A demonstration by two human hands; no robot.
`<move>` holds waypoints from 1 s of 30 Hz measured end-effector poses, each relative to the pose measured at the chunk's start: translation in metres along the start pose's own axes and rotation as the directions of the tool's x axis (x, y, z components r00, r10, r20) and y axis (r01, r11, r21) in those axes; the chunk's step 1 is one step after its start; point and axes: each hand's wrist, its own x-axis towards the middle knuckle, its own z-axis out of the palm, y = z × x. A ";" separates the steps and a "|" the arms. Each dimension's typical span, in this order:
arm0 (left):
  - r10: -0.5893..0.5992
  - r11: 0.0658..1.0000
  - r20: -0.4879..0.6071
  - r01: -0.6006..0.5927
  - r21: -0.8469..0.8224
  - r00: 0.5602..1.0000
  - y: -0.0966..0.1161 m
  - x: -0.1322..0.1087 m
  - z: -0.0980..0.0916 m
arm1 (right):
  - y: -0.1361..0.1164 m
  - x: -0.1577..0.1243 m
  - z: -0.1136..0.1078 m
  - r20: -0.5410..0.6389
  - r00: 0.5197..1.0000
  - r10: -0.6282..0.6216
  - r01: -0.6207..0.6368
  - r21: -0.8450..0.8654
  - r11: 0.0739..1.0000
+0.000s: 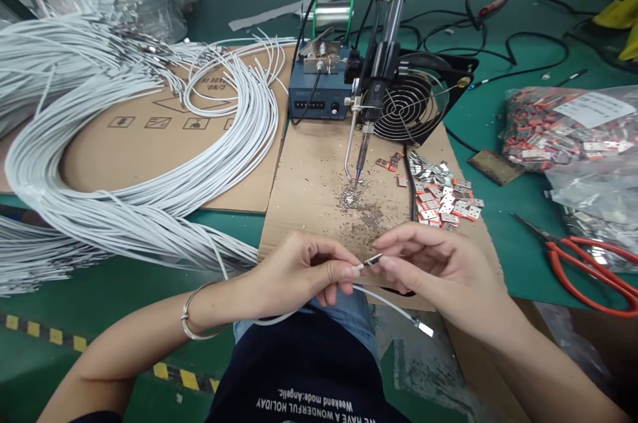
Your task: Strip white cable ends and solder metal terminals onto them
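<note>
My left hand [319, 270] pinches a white cable [359, 267] close to its end, thumb against forefinger. At that end sits a small metal USB connector [373, 259], which the thumb and fingertips of my right hand [423, 263] grip from the other side. The cable's other end hangs below my hands and carries a shiny metal plug [423, 328]. Beyond my hands, a soldering iron [366, 124] points tip down on a stand, with a thin metal feed tube [350, 150] beside it. Solder bits [349, 197] lie under the tip.
Bundled white cables [239, 157] cover the left side. A blue control box [319, 87], a solder spool [333, 16] and a fan [411, 100] stand behind. Loose USB connectors [448, 200] lie right of the iron. Farther right are bagged connectors [563, 127] and red-handled scissors [588, 263].
</note>
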 end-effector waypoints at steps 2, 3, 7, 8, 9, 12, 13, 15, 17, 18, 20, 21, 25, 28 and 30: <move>0.026 0.998 -0.030 -0.028 -0.055 0.999 -0.001 0.000 0.002 | 0.001 -0.007 0.002 -0.134 0.984 -0.122 0.106 -0.120 0.987; 0.043 0.996 -0.052 -0.047 -0.082 0.998 -0.002 0.000 0.003 | 0.003 -0.011 0.005 -0.180 0.966 -0.187 0.156 -0.171 0.973; 0.131 0.974 -0.086 -0.144 -0.176 0.988 -0.004 0.001 0.010 | 0.016 -0.021 0.024 -0.244 0.907 -0.343 0.301 -0.192 0.934; 0.157 0.967 -0.091 -0.172 -0.191 0.983 -0.004 0.001 0.012 | 0.019 -0.021 0.030 -0.263 0.899 -0.350 0.317 -0.161 0.935; 0.180 0.960 -0.098 -0.197 -0.201 0.979 -0.005 0.001 0.013 | 0.021 -0.020 0.035 -0.288 0.891 -0.351 0.329 -0.122 0.936; 0.213 0.947 -0.124 -0.236 -0.216 0.969 -0.007 0.001 0.016 | 0.025 -0.017 0.045 -0.344 0.874 -0.344 0.359 -0.020 0.933; 0.212 0.947 -0.126 -0.236 -0.219 0.969 -0.008 0.001 0.016 | 0.026 -0.017 0.046 -0.355 0.869 -0.345 0.369 -0.001 0.929; 0.214 0.947 -0.123 -0.237 -0.218 0.969 -0.010 0.000 0.017 | 0.026 -0.016 0.047 -0.365 0.859 -0.358 0.388 0.007 0.922; 0.227 0.946 -0.124 -0.249 -0.209 0.966 -0.010 -0.002 0.018 | 0.027 -0.016 0.046 -0.365 0.851 -0.378 0.402 -0.010 0.915; 0.237 0.945 -0.130 -0.260 -0.198 0.963 -0.010 -0.003 0.018 | 0.027 -0.017 0.045 -0.363 0.845 -0.393 0.412 -0.026 0.911; 0.261 0.945 -0.141 -0.282 -0.163 0.955 -0.009 -0.005 0.019 | 0.027 -0.017 0.043 -0.352 0.837 -0.420 0.430 -0.052 0.901; 0.268 0.947 -0.147 -0.288 -0.141 0.952 -0.009 -0.006 0.019 | 0.027 -0.017 0.043 -0.345 0.832 -0.435 0.442 -0.061 0.895; 0.248 0.964 -0.121 -0.257 -0.062 0.961 -0.008 -0.008 0.017 | 0.021 -0.015 0.039 -0.307 0.817 -0.488 0.489 -0.079 0.869; 0.267 0.964 -0.084 -0.266 0.021 0.960 -0.009 -0.010 0.012 | 0.016 -0.012 0.034 -0.210 0.813 -0.542 0.520 -0.156 0.840; 0.327 0.942 -0.070 -0.318 0.110 0.943 -0.009 -0.012 0.009 | 0.013 -0.010 0.031 -0.124 0.812 -0.570 0.538 -0.216 0.814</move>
